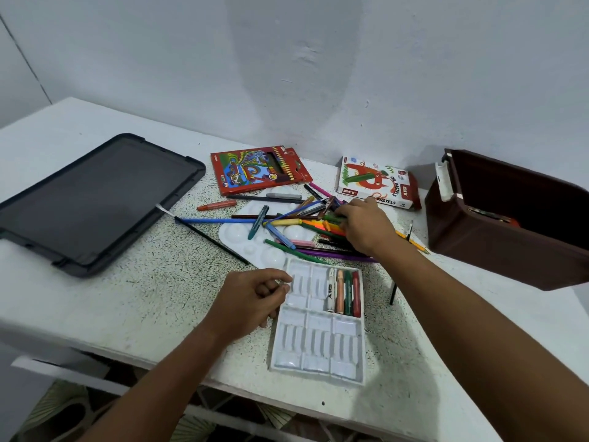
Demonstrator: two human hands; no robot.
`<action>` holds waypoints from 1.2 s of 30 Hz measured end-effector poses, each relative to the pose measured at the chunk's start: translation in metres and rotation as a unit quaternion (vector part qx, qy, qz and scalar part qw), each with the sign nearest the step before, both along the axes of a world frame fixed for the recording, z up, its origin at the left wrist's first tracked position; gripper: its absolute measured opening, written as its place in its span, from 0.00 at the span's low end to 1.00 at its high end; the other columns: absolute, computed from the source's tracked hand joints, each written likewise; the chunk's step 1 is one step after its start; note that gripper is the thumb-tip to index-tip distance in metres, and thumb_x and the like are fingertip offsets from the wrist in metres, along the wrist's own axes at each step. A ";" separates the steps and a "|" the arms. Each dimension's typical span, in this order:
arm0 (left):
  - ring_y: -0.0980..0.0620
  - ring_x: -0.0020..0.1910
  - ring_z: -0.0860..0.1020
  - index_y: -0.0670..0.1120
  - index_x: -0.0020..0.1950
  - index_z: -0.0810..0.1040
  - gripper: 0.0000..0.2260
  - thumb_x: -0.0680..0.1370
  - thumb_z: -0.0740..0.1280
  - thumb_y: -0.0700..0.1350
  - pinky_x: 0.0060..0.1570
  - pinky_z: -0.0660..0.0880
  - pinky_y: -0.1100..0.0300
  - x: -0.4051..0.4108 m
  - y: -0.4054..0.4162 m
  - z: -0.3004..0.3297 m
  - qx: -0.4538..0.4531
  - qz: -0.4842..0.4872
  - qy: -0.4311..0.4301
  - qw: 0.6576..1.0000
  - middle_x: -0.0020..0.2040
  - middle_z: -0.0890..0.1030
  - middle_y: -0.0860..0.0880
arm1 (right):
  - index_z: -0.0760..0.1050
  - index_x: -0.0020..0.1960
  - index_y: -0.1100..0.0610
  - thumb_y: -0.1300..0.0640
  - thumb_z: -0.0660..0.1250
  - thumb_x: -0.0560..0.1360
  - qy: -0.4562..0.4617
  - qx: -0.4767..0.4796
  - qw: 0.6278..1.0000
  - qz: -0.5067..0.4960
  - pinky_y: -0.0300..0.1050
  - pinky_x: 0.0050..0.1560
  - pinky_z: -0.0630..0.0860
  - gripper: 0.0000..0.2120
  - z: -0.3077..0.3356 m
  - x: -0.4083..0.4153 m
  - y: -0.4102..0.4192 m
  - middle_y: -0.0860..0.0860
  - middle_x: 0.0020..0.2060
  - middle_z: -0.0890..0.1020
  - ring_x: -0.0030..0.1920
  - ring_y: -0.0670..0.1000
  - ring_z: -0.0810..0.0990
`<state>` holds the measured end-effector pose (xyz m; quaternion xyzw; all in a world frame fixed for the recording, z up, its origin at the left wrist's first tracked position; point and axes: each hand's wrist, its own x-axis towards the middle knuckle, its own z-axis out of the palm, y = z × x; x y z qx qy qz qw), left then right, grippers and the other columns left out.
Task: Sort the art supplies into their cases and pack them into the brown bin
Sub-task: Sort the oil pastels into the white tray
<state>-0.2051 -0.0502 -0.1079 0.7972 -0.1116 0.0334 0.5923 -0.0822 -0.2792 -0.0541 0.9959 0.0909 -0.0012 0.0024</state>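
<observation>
Four oil pastels (345, 292) already lie in the white plastic tray (318, 342) at six o'clock, so I judge I'm mid-sort, with the brown bin (510, 237) waiting at three o'clock. My left hand (251, 301), fingers curled, holds the tray's left edge; my right hand (366, 226) reaches into the loose pile (293, 226) at twelve o'clock, grip hidden, I cannot tell. Next I must pick one pastel from the pencils and seat it in a free slot.

Brown bin (497, 250); dark grey lid (95, 199); white tray (318, 346); red pencil box (255, 173); green-black speckled white table (159, 282).
</observation>
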 end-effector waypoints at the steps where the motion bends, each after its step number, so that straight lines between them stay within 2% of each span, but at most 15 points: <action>1: 0.56 0.18 0.73 0.42 0.45 0.83 0.05 0.73 0.71 0.33 0.20 0.70 0.64 0.000 0.000 0.000 -0.001 -0.001 0.001 1.000 0.26 0.78 0.49 | 0.71 0.68 0.54 0.58 0.59 0.81 -0.008 -0.007 1.000 -0.001 0.53 0.59 0.68 0.17 0.000 0.000 0.000 0.55 0.63 0.75 0.62 0.59 0.66; 5: 0.54 0.18 0.74 0.43 0.45 0.83 0.05 0.73 0.71 0.34 0.20 0.71 0.63 0.001 -0.001 0.001 -0.002 -0.001 0.000 1.000 0.25 0.78 0.48 | 0.73 0.66 0.53 0.58 0.59 0.80 -0.029 -0.012 1.000 -0.001 0.52 0.58 0.69 0.15 -0.003 0.001 0.001 0.54 0.61 0.76 0.61 0.58 0.67; 11: 0.56 0.18 0.73 0.42 0.45 0.83 0.05 0.73 0.71 0.33 0.20 0.71 0.61 0.001 -0.001 0.001 -0.001 -0.003 0.003 1.000 0.25 0.78 0.49 | 0.75 0.60 0.53 0.59 0.61 0.79 -0.078 -0.019 0.997 0.000 0.51 0.54 0.66 0.11 -0.002 -0.004 -0.005 0.54 0.57 0.78 0.59 0.57 0.68; 14: 0.56 0.18 0.73 0.42 0.46 0.83 0.05 0.73 0.71 0.34 0.20 0.71 0.62 0.001 0.000 0.001 -0.001 -0.004 0.001 1.000 0.25 0.78 0.48 | 0.77 0.58 0.52 0.57 0.61 0.79 -0.118 0.021 0.993 0.018 0.50 0.52 0.65 0.09 0.008 -0.013 -0.014 0.52 0.56 0.79 0.57 0.56 0.67; 17: 0.55 0.18 0.73 0.42 0.46 0.83 0.05 0.74 0.71 0.34 0.21 0.71 0.62 0.001 0.000 0.002 -0.001 -0.009 0.002 1.000 0.25 0.78 0.48 | 0.80 0.53 0.52 0.61 0.68 0.75 -0.153 0.060 0.979 0.123 0.48 0.49 0.66 0.08 0.016 -0.036 -0.013 0.52 0.54 0.80 0.56 0.56 0.69; 21: 0.56 0.18 0.74 0.42 0.46 0.83 0.05 0.74 0.71 0.34 0.23 0.71 0.65 0.001 0.001 0.002 0.004 -0.013 -0.003 1.000 0.25 0.78 0.48 | 0.80 0.52 0.51 0.64 0.73 0.70 -0.072 0.069 0.963 0.250 0.48 0.48 0.72 0.14 0.008 -0.082 -0.003 0.52 0.56 0.77 0.57 0.55 0.71; 25: 0.56 0.18 0.73 0.42 0.45 0.84 0.05 0.73 0.71 0.34 0.23 0.70 0.66 0.001 0.001 0.002 0.007 -0.010 -0.010 1.000 0.25 0.78 0.48 | 0.80 0.53 0.51 0.69 0.68 0.71 -0.009 0.100 0.961 0.256 0.55 0.48 0.76 0.17 0.000 -0.104 -0.002 0.54 0.59 0.73 0.59 0.57 0.71; 28: 0.56 0.18 0.73 0.43 0.45 0.84 0.05 0.73 0.71 0.34 0.22 0.70 0.66 0.001 0.000 0.001 0.007 -0.007 -0.012 1.000 0.25 0.78 0.49 | 0.80 0.53 0.50 0.59 0.60 0.76 0.027 0.130 0.962 0.237 0.53 0.51 0.75 0.12 0.000 -0.111 0.000 0.54 0.60 0.72 0.60 0.56 0.70; 30: 0.56 0.18 0.73 0.43 0.45 0.84 0.05 0.73 0.71 0.34 0.22 0.70 0.66 0.001 0.000 0.000 0.009 -0.004 -0.013 1.000 0.25 0.78 0.49 | 0.81 0.52 0.50 0.50 0.51 0.77 0.040 0.149 0.961 0.229 0.48 0.53 0.73 0.19 -0.002 -0.113 0.000 0.53 0.60 0.72 0.58 0.52 0.70; 32: 0.56 0.18 0.73 0.44 0.45 0.84 0.06 0.73 0.71 0.34 0.21 0.69 0.67 0.001 0.000 0.000 0.005 -0.001 -0.013 1.000 0.25 0.78 0.50 | 0.81 0.53 0.50 0.45 0.45 0.73 0.030 0.149 0.960 0.233 0.46 0.52 0.72 0.26 -0.004 -0.113 0.000 0.52 0.60 0.72 0.58 0.51 0.70; 34: 0.56 0.18 0.73 0.44 0.45 0.84 0.06 0.73 0.72 0.34 0.21 0.70 0.66 0.001 0.000 0.000 0.006 -0.003 -0.013 1.000 0.25 0.78 0.50 | 0.80 0.55 0.50 0.44 0.45 0.72 0.033 0.151 0.963 0.222 0.46 0.55 0.71 0.27 -0.005 -0.112 -0.002 0.51 0.60 0.72 0.60 0.52 0.70; 36: 0.56 0.18 0.73 0.44 0.45 0.84 0.06 0.73 0.72 0.34 0.22 0.70 0.67 0.001 0.000 -0.001 0.006 -0.004 -0.016 1.000 0.25 0.77 0.50 | 0.80 0.57 0.53 0.52 0.52 0.76 0.015 0.154 0.963 0.220 0.51 0.53 0.74 0.20 -0.007 -0.113 0.000 0.53 0.59 0.74 0.60 0.55 0.72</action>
